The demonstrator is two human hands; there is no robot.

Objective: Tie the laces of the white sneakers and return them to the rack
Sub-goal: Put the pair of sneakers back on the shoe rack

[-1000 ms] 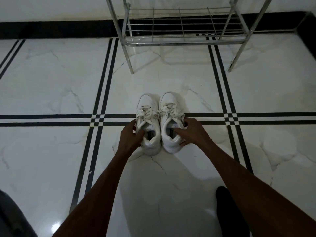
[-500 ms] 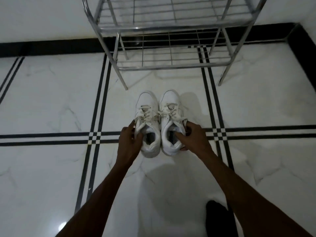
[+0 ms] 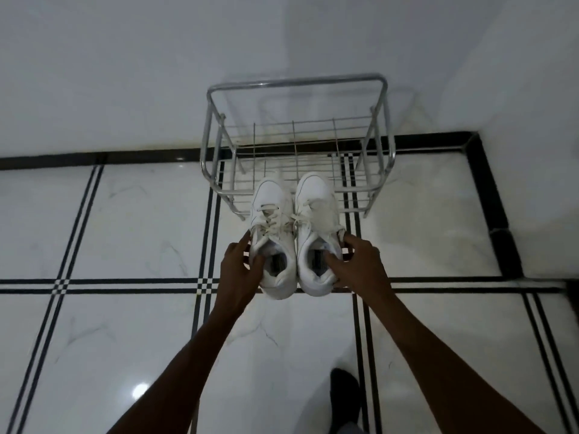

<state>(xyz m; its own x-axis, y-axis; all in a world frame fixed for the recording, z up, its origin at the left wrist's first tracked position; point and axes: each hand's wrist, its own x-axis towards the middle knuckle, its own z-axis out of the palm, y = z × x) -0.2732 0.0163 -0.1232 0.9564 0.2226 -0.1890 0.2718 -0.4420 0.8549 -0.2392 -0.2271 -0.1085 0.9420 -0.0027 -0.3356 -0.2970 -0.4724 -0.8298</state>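
I saw the left hand gripping the left sneaker at its collar, thumb inside the opening and fingers on the outer side. The right hand held the right sneaker in the same way, its thumb inside the opening. Both white shoes were side by side, touching, with the laces tied, toes pointing to the metal rack. They were in front of the rack, their toes overlapping its lower wire shelf in my view; I could not tell if they touched it. Below was the white marble floor with black lines.
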